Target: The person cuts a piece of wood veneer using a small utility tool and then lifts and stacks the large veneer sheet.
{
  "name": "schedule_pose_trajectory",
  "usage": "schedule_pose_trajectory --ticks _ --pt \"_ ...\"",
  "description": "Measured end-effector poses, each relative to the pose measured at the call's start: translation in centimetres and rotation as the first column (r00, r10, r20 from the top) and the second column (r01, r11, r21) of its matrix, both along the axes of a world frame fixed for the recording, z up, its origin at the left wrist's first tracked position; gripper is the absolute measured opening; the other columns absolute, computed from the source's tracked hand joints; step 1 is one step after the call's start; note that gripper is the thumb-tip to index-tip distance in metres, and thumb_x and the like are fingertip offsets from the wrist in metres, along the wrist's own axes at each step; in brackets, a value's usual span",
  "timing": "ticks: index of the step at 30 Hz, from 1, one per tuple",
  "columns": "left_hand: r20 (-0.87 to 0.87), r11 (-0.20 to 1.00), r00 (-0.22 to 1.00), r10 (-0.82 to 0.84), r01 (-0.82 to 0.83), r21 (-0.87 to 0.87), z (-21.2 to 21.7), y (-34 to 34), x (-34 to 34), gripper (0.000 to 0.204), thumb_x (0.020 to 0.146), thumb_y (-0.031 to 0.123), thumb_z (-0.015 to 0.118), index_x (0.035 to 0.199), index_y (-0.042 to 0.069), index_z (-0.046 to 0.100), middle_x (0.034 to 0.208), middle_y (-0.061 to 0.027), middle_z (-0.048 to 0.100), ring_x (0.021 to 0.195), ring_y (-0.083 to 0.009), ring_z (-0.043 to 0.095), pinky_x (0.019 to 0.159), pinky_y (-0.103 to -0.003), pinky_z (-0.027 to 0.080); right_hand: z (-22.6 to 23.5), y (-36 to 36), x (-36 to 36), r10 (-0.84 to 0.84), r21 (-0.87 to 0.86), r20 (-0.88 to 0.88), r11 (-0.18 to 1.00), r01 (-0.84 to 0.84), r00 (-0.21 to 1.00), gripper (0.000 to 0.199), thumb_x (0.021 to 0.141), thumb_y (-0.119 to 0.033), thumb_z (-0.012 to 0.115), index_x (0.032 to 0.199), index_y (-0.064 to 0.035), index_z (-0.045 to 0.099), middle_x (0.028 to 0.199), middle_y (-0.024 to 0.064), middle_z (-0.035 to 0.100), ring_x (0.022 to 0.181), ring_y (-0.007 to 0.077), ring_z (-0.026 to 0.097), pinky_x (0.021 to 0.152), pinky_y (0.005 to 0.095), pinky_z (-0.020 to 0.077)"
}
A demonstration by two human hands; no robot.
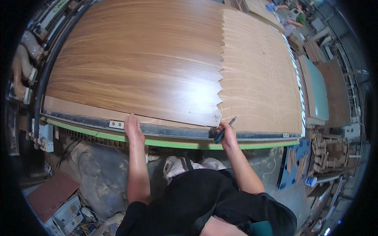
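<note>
The table (177,130) bears a brown sheet (141,65) beyond flat left hand (135,128), right hand (228,135) gripping tool (219,137).

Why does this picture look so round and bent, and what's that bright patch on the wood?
Head view: the fisheye lens bows the green strip and leaves the corners black; head view: white glare washes out the grain of the wood-grain sheet toward its lower right corner, near the right hand; head view: the distant co-worker is too small for detail.
</note>
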State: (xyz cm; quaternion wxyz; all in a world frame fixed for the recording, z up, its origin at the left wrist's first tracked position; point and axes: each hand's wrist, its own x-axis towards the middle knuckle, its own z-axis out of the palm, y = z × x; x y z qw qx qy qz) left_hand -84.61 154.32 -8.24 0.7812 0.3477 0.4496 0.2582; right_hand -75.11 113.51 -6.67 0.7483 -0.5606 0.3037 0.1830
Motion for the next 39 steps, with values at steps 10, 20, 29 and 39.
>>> schedule_pose_trajectory --ticks 10,20,29,39 --pt "0.000 0.972 0.997 -0.075 0.073 -0.225 0.5 2.0 2.7 0.079 0.098 0.030 0.070 0.159 0.001 0.029 0.165 -0.0123 0.026 0.163 -0.0323 0.011 0.131 -0.045 0.010 5.0 6.1 -0.2 -0.101 -0.171 0.037 0.980 0.106 0.994 0.015 0.096 -0.021 0.071 0.094 -0.0092 0.061 0.079 -0.0012 0.056 0.072 0.0126 0.055 0.066 0.0321 0.0444" --pt "0.025 0.936 0.998 -0.058 0.063 -0.346 2.2 2.7 3.2 0.094 0.094 0.032 0.072 0.167 0.006 0.018 0.176 -0.0084 0.010 0.163 -0.0264 0.009 0.131 -0.046 0.010 3.1 5.2 0.1 -0.069 -0.186 0.028 0.980 0.073 0.997 0.018 0.096 -0.024 0.071 0.097 -0.0073 0.063 0.080 0.0007 0.060 0.072 0.0147 0.058 0.065 0.0325 0.0483" --pt "0.011 0.907 1.000 0.023 -0.016 -0.421 1.0 2.8 3.4 0.085 0.093 0.029 0.071 0.160 0.002 0.026 0.175 -0.0151 0.013 0.163 -0.0292 0.010 0.130 -0.046 0.007 2.6 3.9 0.5 -0.065 -0.184 0.010 0.981 0.066 0.998 0.014 0.097 -0.020 0.070 0.096 -0.0068 0.064 0.082 0.0005 0.060 0.074 0.0143 0.059 0.068 0.0308 0.0483" --pt "0.035 0.890 0.987 -0.159 0.159 -0.428 1.4 0.8 2.6 0.096 0.096 0.039 0.062 0.169 0.008 0.009 0.178 -0.0128 0.003 0.164 -0.0302 0.005 0.130 -0.049 -0.003 -0.4 1.8 0.9 -0.242 -0.038 -0.021 0.970 0.242 0.970 0.014 0.096 -0.020 0.066 0.091 -0.0067 0.065 0.081 0.0029 0.063 0.074 0.0169 0.060 0.068 0.0323 0.0483"
